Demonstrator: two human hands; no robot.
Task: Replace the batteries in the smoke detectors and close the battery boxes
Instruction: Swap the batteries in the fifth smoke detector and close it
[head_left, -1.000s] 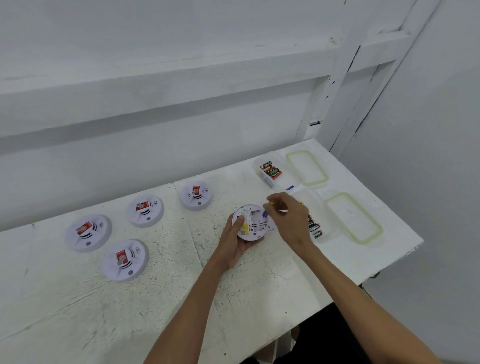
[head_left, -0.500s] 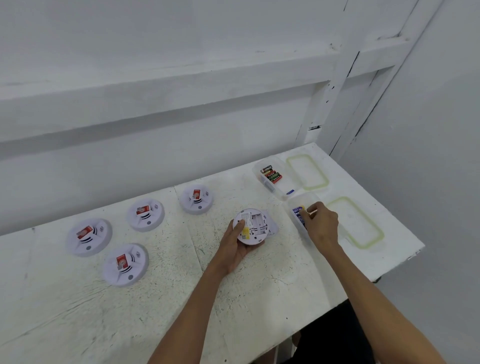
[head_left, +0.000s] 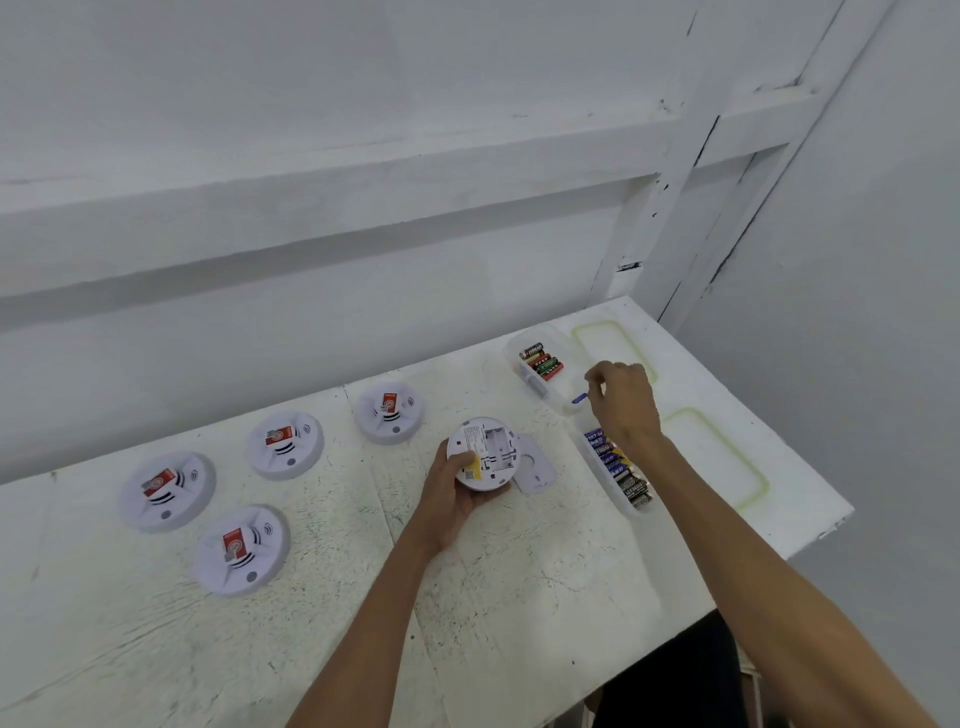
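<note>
My left hand (head_left: 451, 496) grips an upturned white smoke detector (head_left: 485, 452) at the middle of the table; its battery bay is open and looks empty. The detached cover (head_left: 537, 470) lies on the table just right of it. My right hand (head_left: 626, 402) hovers over the far clear box (head_left: 511, 347) of black, red and green batteries (head_left: 541, 361), with fingers curled and thumb and forefinger pinching what looks like a small blue battery (head_left: 588, 385). Another blue battery (head_left: 579, 399) lies in that box. The near clear box (head_left: 597, 480) holds several blue and black batteries (head_left: 618, 467).
Four more white smoke detectors lie face up to the left (head_left: 166, 488) (head_left: 241, 548) (head_left: 284, 444) (head_left: 388, 410). Two green-rimmed lids (head_left: 615, 353) (head_left: 719, 460) lie right of the boxes, close to the table's right edge (head_left: 810, 535). A white wall runs behind.
My right hand left the detector, passed over the near box, and now sits over the far box. My left hand kept holding the detector in place.
</note>
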